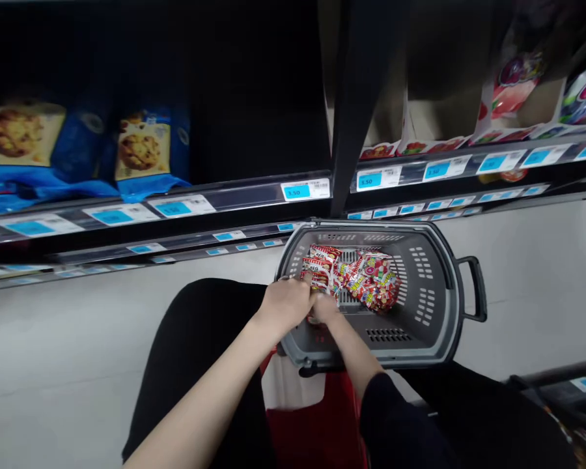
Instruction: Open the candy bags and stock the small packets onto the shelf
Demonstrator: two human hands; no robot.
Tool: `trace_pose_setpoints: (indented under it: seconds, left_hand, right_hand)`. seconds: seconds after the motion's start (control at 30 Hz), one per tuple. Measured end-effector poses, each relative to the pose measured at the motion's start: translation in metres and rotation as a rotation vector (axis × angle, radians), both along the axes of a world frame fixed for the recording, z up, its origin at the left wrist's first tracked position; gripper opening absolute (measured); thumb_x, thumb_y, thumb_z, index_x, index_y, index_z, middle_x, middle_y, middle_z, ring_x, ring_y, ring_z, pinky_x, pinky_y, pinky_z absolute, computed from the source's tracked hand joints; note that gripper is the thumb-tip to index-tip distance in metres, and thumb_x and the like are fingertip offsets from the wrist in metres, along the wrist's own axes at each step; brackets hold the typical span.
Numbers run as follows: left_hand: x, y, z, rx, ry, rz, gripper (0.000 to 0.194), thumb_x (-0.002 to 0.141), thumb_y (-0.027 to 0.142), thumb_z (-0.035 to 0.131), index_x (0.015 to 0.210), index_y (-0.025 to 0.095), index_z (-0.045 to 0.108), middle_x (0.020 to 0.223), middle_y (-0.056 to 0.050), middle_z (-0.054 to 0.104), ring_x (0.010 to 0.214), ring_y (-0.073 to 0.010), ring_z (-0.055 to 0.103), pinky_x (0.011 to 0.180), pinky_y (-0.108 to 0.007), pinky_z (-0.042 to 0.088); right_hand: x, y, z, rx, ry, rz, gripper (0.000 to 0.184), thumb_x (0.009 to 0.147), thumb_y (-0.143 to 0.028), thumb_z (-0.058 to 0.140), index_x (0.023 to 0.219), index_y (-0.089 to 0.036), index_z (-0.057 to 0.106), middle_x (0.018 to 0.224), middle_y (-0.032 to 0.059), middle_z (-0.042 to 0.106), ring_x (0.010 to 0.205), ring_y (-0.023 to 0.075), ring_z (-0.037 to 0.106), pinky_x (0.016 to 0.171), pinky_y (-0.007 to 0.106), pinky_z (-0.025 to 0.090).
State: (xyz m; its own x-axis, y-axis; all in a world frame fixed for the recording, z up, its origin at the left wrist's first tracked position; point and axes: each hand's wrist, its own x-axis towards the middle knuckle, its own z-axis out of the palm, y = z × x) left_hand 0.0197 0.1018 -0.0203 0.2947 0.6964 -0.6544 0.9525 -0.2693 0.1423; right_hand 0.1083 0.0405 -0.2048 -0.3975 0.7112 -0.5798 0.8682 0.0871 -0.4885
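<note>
Clock positions are read from the centre of the basket, 12 being away from the wearer.

- Legs (190,365), one pair, in black trousers, at 8 and 4 o'clock; between them, a red item (297,433) with a pale patch, blurred.
- Left hand (287,302), bare, at 9 o'clock, back uppermost, fingers curled down at the striped packets. The fingertips are hidden; whether they grip cannot be told.
- Right hand (325,307), bare, dark sleeve drawn up the forearm, between 8 and 9 o'clock, against the left hand. Fingers bent and mostly concealed; opening and hold cannot be told.
- Shopping basket (422,333), grey plastic, slotted walls and floor, rounded ends; black end handle (479,290) at 3 o'clock.
- Striped packets (325,254), several, red and white, inside the basket from 9 to 10 o'clock, beneath and just beyond the hands.
- Bagged sweets (378,280), multicoloured on red, lying near the middle of the basket beside the striped packets.
- Floor (532,260), pale, smooth, with fine joints.
- Shelving (254,192), dark, several tiers, blue-and-white price labels (305,190) along the edges, some reading 3.50; upright post (354,85) towards 12 o'clock.
- Cookie bags (144,153), blue and cream, on the upper tier at 10 o'clock.
- Display cartons (434,124), open, at 1 to 2 o'clock; fruit-printed pouches (515,88) in those farther right.
</note>
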Motion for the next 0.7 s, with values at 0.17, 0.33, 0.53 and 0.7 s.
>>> trace_pose_setpoints:
  seconds: [0.17, 0.33, 0.53, 0.7]
  left_hand:
    - [-0.001, -0.003, -0.004, -0.021, 0.013, -0.050, 0.042, 0.082, 0.038, 0.043, 0.117, 0.014, 0.049, 0.092, -0.016, 0.065, 0.084, -0.0293, 0.062, 0.068, -0.035, 0.046]
    - [0.003, -0.009, 0.000, -0.041, -0.016, -0.079, 0.043, 0.081, 0.035, 0.046, 0.120, 0.017, 0.047, 0.096, -0.014, 0.064, 0.087, -0.0277, 0.061, 0.071, -0.035, 0.045]
    - [0.006, -0.008, -0.006, -0.090, -0.073, -0.083, 0.042, 0.080, 0.033, 0.048, 0.119, 0.018, 0.049, 0.098, -0.013, 0.064, 0.091, -0.0266, 0.060, 0.074, -0.035, 0.045]
    - [0.005, -0.003, -0.015, -0.081, -0.025, -0.094, 0.042, 0.082, 0.031, 0.046, 0.121, 0.017, 0.046, 0.098, -0.013, 0.063, 0.092, -0.0261, 0.059, 0.077, -0.036, 0.045]
  right_hand:
    - [0.082, 0.008, -0.030, 0.110, -0.145, -0.386, 0.038, 0.090, -0.025, 0.028, 0.109, -0.008, 0.057, 0.114, 0.0174, 0.054, 0.106, 0.0241, 0.048, 0.087, 0.038, 0.037]
    - [0.167, 0.001, -0.080, -0.017, -0.362, -0.466, 0.024, 0.078, -0.014, 0.047, 0.087, -0.007, 0.068, 0.135, 0.0219, 0.034, 0.125, 0.0399, 0.022, 0.093, 0.057, 0.021]
    - [0.186, -0.003, -0.116, -0.083, -0.402, -0.432, 0.037, 0.078, -0.010, 0.042, 0.107, -0.020, 0.062, 0.143, 0.0064, 0.024, 0.131, 0.0314, 0.010, 0.101, 0.054, 0.004]
    - [0.190, 0.012, -0.119, -0.042, -0.231, -0.579, 0.034, 0.074, -0.005, 0.044, 0.101, -0.012, 0.063, 0.125, 0.0182, 0.049, 0.122, 0.0276, 0.035, 0.101, 0.044, 0.018]
